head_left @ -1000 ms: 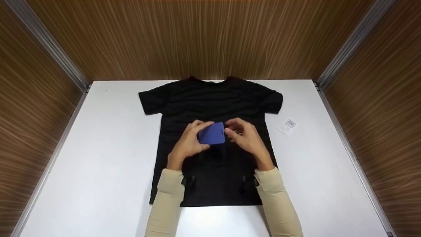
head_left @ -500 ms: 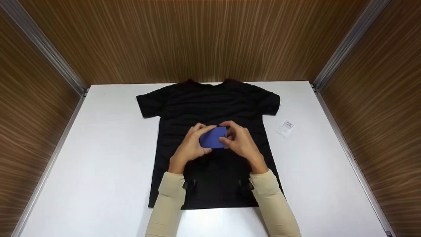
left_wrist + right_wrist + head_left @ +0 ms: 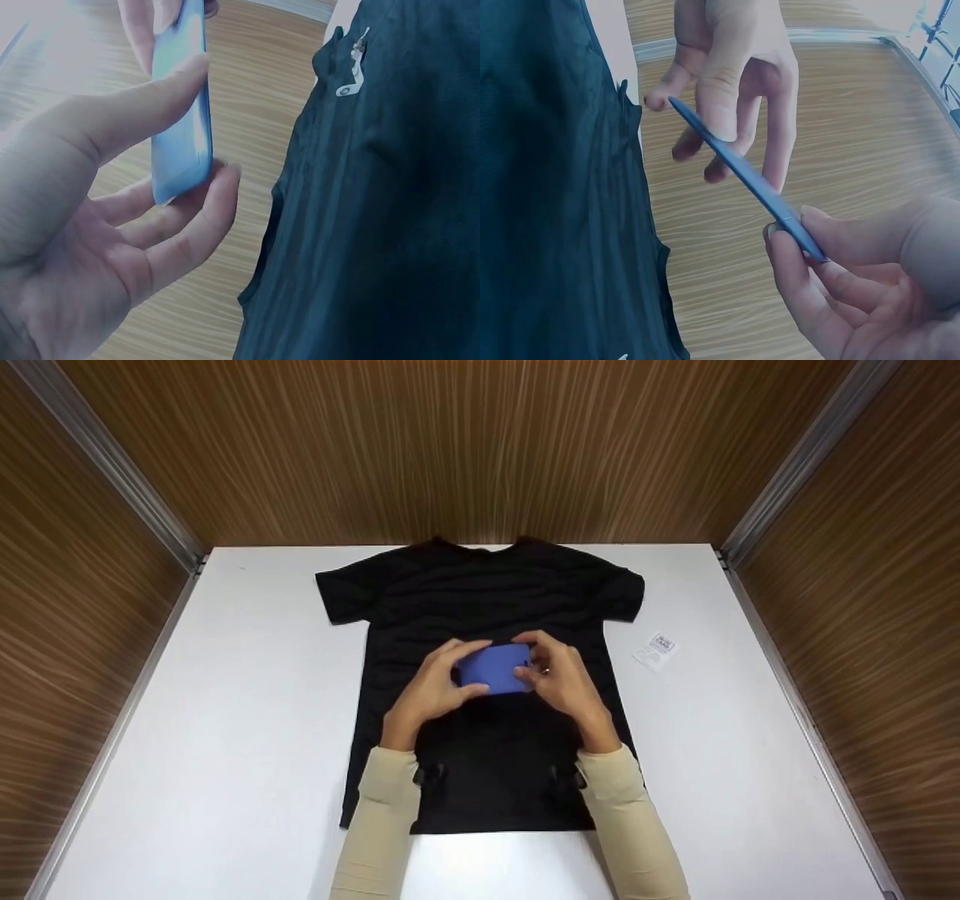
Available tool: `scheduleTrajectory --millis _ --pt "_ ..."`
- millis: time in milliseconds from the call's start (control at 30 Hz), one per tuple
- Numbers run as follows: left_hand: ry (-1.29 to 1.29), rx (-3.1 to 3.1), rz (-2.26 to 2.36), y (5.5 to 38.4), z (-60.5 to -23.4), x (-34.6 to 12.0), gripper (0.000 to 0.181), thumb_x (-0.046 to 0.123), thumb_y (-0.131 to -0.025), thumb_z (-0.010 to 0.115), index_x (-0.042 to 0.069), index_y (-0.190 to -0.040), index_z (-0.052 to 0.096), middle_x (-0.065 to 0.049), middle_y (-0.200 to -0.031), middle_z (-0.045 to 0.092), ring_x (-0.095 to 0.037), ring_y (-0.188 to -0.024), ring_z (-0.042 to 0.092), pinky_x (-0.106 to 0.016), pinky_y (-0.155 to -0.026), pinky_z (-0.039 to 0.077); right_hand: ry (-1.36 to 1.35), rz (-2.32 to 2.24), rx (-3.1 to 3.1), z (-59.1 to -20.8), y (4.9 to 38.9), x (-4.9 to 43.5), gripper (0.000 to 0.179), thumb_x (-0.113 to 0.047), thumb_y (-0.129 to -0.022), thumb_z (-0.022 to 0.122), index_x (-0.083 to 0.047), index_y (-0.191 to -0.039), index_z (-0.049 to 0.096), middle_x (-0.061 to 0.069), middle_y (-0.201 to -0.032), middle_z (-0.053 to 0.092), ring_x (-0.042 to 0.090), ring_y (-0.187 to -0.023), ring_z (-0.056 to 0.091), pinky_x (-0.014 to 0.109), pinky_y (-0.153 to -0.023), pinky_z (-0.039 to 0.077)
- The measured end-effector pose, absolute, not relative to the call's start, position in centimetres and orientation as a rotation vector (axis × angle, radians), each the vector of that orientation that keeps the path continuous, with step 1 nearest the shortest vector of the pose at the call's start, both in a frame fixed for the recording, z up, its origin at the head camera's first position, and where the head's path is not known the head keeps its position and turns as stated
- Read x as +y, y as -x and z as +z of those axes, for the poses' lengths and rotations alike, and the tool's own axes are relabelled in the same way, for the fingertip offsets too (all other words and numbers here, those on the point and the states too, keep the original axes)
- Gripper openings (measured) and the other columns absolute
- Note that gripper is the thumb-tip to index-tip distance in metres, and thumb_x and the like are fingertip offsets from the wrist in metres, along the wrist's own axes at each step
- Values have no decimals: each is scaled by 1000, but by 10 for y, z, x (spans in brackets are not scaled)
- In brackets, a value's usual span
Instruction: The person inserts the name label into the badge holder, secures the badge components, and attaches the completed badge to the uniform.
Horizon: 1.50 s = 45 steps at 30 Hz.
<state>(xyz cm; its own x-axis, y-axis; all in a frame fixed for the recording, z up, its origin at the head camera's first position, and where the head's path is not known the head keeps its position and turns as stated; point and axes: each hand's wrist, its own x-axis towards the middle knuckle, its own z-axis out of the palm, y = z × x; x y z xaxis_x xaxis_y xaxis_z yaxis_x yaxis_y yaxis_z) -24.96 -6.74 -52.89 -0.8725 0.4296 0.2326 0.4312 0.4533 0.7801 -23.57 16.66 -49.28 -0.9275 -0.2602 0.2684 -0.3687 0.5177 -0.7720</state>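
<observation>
A flat blue card holder (image 3: 493, 669) with rounded corners and a small slot is held above the middle of a black T-shirt (image 3: 487, 592). My left hand (image 3: 431, 682) grips its left end, thumb and fingers on opposite edges. At the slotted right end, my right hand (image 3: 561, 679) pinches it between thumb and fingers. Seen edge-on in the right wrist view, the card holder (image 3: 746, 180) is thin and spans both hands. In the left wrist view, a small strap clip (image 3: 355, 66) with a snap and metal end lies against the shirt.
The T-shirt lies spread out on a white table (image 3: 247, 720). A white printed card (image 3: 655, 651) rests to the right of the shirt. Wood-grain panels (image 3: 480, 450) stand at the back and both sides.
My right hand has come in from beside the card holder and now holds its slotted end. The card holder has shifted slightly right; my left hand keeps its grip.
</observation>
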Motion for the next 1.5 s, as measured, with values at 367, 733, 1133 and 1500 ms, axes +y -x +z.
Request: scheduleTrajectory --millis 367,733,1133,1500 --pt "755 -2626 -1485 250 -524 -74 40 0 -94 71 13 -131 72 -9 -117 72 -19 -88 57 -33 -81 51 -554 1330 -2657 -496 238 166 33 0 -87 78 -3 -118 68 10 -76 65 15 -66 55 26 -64 45" --pt "758 -2580 -1516 248 -522 -75 38 0 -91 74 14 -126 75 -9 -105 71 -17 -84 58 -31 -78 52 -535 1354 -2683 -496 238 164 28 -10 -87 82 -4 -112 71 14 -84 74 14 -66 58 25 -61 47" --pt "776 -2567 -1515 249 -523 -73 38 -3 -89 75 11 -125 76 -9 -104 73 -18 -85 58 -30 -79 50 -515 1325 -2697 -498 238 165 25 -7 -85 82 -3 -107 72 11 -79 68 16 -68 56 27 -63 45" --pt "791 -2582 -1492 249 -522 -70 37 -2 -91 73 11 -125 75 -9 -101 71 -17 -81 55 -28 -76 48 -502 1312 -2715 -499 238 167 24 -7 -86 82 -3 -108 72 12 -83 69 16 -69 56 27 -63 45"
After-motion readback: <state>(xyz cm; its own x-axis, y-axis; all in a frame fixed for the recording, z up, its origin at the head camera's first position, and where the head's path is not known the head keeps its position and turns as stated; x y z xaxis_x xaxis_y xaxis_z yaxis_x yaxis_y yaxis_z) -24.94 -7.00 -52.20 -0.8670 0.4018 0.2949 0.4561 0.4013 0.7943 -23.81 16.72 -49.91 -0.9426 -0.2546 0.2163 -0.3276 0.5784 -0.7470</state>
